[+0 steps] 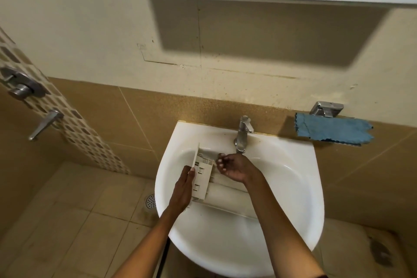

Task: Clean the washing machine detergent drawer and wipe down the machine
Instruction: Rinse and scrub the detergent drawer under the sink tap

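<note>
White drawer in sink, seemingly mid-wash | left hand flat against it, right hand curled, grip unclear | cloth at 2 o'clock; machine wipe likely pending

Both forearms bare, reaching in from the near edge, converging toward the far side. Left hand: fingers straight and together, pointing far, laid flat along the left side of the detergent drawer; thumb hidden. Right hand: slightly farther and to the right, back up, wrist bent left, fingers curled toward the drawer's right edge; grip unclear. Hands near, not touching each other.
</note>
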